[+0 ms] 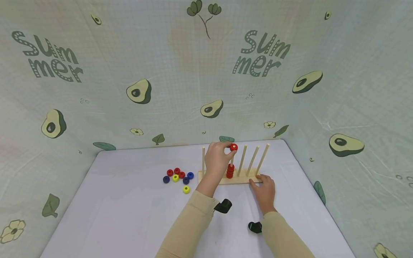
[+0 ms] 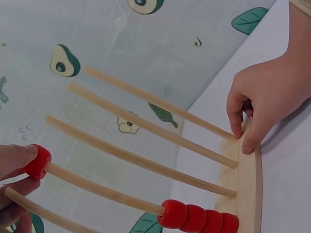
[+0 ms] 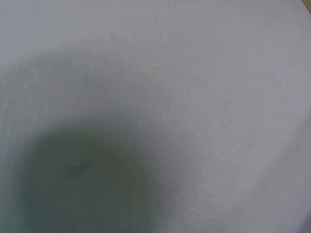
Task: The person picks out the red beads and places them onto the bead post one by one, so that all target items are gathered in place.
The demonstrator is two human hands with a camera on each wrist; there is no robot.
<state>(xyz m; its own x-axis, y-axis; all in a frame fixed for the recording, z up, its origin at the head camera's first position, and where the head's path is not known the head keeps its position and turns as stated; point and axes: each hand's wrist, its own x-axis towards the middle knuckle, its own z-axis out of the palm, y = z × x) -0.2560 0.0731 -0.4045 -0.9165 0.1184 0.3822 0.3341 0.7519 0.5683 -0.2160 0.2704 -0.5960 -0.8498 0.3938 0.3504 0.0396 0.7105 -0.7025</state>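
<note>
Atop a peg (image 2: 104,188) | left grip (image 1: 217,157) raised, pinching red bead (image 2: 40,162) | right grip (image 1: 265,190) lower, pinching base (image 1: 238,180)

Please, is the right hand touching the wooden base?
Touching: the left wrist view shows the right hand holding one end of the wooden base, with no gap between.

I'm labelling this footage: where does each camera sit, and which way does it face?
Head: on the head, facing forward and down at table and peg stand; left hand, right hand and sleeves show.
Left wrist: on that wrist, facing across the pegs; part of the left hand, pinching a red bead, the right hand and a sleeve edge show.
Right wrist: on that wrist, facing a pale surface with a blurred dark patch; no hand shows.
Head and left wrist share both hands, that bead and the stacked beads.
</note>
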